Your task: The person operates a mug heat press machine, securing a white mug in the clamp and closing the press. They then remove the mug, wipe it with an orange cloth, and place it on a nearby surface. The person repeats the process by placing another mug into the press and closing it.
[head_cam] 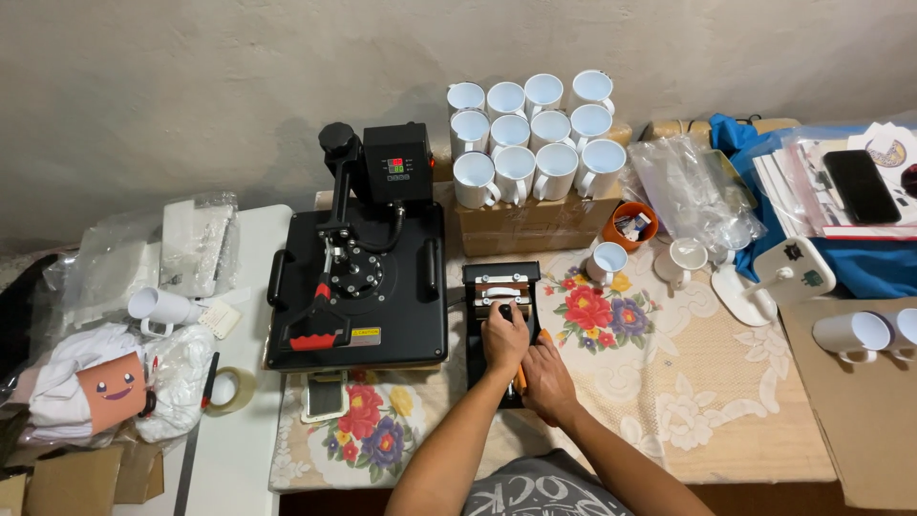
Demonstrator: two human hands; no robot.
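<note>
Head view: your left hand [503,336] is curled over a black knob at the near end of the mug press [501,304], fingers wrapped narrow around it. Your right hand [546,375] sits just beside and below, closed on something orange at the press's near edge; what it is, you cannot tell. Mug press stands mid-table on the floral cloth [688,382], directly under and ahead of both hands, its white-barred clamp lying just past your left knuckles. Flat heat press [358,287], black with a red-tipped handle, stands just left of it, nearly touching. Twelve white mugs [532,139] packed on a carton behind. One lone mug [607,261] right of the press, near an orange cup [630,225]. Tape roll [229,390] well apart at left, on the white table. Phone [862,184] far right on papers.
</note>
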